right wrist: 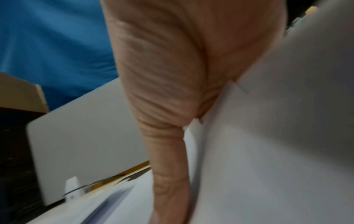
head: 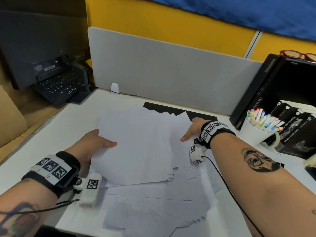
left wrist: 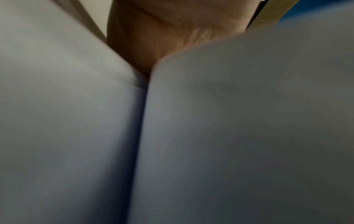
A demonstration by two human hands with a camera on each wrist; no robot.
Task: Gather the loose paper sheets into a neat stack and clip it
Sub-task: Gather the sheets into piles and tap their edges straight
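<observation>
Loose sheets (head: 153, 211) at the desk's near edge lie below the paper bundle (head: 140, 147), pinched left hand (head: 95, 142) and right hand (head: 193, 129) at its sides.

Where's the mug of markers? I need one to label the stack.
Head view, right side: the mug stands beside the right hand, before the black boxes.
</observation>
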